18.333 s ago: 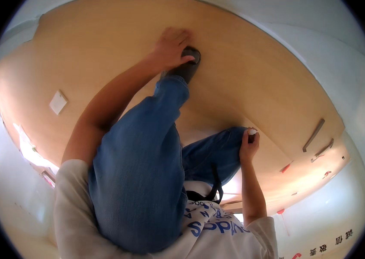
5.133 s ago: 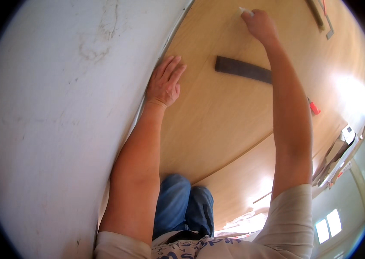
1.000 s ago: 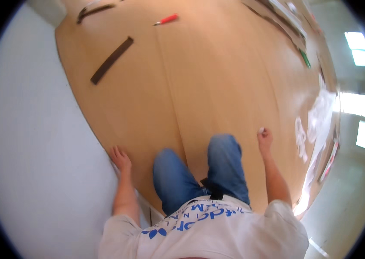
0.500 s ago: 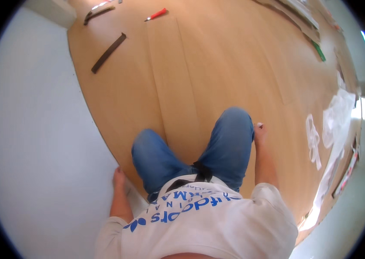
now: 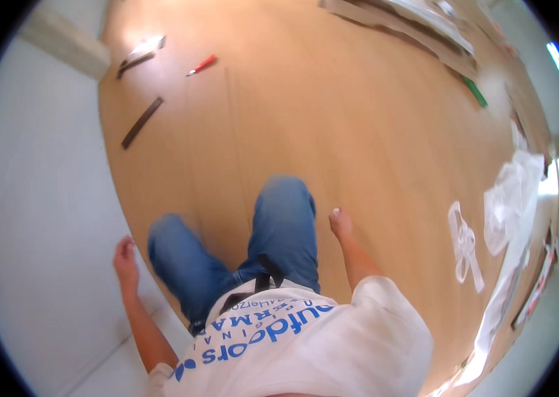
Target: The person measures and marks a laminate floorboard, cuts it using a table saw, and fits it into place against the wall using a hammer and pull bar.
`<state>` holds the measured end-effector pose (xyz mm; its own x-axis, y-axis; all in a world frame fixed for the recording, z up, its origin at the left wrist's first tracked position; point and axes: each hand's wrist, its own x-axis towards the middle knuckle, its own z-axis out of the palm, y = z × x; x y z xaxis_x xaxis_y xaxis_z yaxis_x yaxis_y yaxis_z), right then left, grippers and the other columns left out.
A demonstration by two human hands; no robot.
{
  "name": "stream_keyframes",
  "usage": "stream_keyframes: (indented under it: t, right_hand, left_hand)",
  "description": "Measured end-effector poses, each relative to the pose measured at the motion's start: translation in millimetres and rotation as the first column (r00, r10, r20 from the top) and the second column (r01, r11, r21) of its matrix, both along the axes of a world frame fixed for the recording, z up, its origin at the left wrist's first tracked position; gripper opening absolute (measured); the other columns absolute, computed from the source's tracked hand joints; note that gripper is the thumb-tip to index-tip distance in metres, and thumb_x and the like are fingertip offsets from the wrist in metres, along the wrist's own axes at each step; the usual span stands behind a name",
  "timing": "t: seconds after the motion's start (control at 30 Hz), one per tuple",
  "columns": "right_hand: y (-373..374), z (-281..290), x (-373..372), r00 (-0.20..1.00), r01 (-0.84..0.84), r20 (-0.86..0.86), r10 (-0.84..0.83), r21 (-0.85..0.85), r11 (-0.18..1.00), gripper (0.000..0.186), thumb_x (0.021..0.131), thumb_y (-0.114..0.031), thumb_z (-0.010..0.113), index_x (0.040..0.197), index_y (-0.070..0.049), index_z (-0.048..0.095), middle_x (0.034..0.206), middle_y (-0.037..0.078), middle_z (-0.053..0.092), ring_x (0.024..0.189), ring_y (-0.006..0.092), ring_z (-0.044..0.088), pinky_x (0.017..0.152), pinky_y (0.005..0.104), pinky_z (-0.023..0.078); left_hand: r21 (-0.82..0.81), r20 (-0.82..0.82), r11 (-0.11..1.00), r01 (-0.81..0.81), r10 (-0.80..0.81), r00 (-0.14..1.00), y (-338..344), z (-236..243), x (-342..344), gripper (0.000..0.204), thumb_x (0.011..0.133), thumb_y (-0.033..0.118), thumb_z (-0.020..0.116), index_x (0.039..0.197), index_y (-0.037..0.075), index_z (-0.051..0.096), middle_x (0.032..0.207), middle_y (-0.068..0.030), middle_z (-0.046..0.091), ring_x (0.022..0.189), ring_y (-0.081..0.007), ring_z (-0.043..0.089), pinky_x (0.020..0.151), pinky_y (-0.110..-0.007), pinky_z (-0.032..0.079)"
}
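Observation:
My left hand (image 5: 125,259) is raised beside the white wall, left of my knees. Its fingers curl together, and whatever they may hold is hidden. Out to the right of my right knee is my right hand (image 5: 341,224), closed, with a small white thing (image 5: 337,211) showing at its fingers. Both knees point ahead over the wood-look floor (image 5: 359,132). Farther off, near the wall, lie a dark flat bar with a hooked end (image 5: 142,124), a red-handled bladed tool (image 5: 202,65) and a hammer (image 5: 135,64). Neither hand touches these tools.
The white wall (image 5: 41,185) runs along my left side, with a beige block (image 5: 71,49) jutting out ahead. On the right lie a white strap bundle (image 5: 464,245), crumpled white plastic sheeting (image 5: 511,205), long boards or packaging (image 5: 392,30) and a green strip (image 5: 474,91).
My body and view have shifted, so knees and right hand appear farther left, with the tools lower. My left hand has come up and forward beside the wall. My right hand stays closed.

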<state>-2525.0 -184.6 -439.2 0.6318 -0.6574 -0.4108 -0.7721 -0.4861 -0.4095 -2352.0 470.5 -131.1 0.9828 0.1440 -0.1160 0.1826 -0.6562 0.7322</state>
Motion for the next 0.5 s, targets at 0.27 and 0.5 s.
stream_keyframes:
  t: [0.27, 0.5]
  right_hand:
    - [-48.7, -30.1, -33.6, 0.962, 0.233, 0.133, -0.237, 0.043, 0.972, 0.024, 0.094, -0.025, 0.065, 0.110, -0.008, 0.071, 0.110, 0.023, 0.070, 0.112, 0.0442, 0.064, 0.094, 0.0526, 0.053]
    - [-10.5, -31.6, 8.6, 0.865, 0.427, 0.295, -0.405, -0.011, 0.904, 0.017, 0.094, -0.022, 0.061, 0.105, -0.010, 0.069, 0.108, 0.021, 0.067, 0.102, 0.0438, 0.061, 0.089, 0.0539, 0.050]
  left_hand:
    - [0.167, 0.209, 0.978, 0.127, -0.161, 0.965, -124.7, 90.3, 24.3, 0.034, 0.108, 0.014, 0.044, 0.127, -0.004, 0.066, 0.130, -0.0159, 0.068, 0.119, -0.0267, 0.063, 0.108, -0.039, 0.047]
    - [0.038, 0.323, 0.998, 0.047, -0.056, 0.945, -64.1, 76.2, 50.7, 0.043, 0.103, 0.016, 0.037, 0.127, -0.004, 0.067, 0.130, -0.0173, 0.067, 0.121, -0.0322, 0.061, 0.110, -0.043, 0.044]
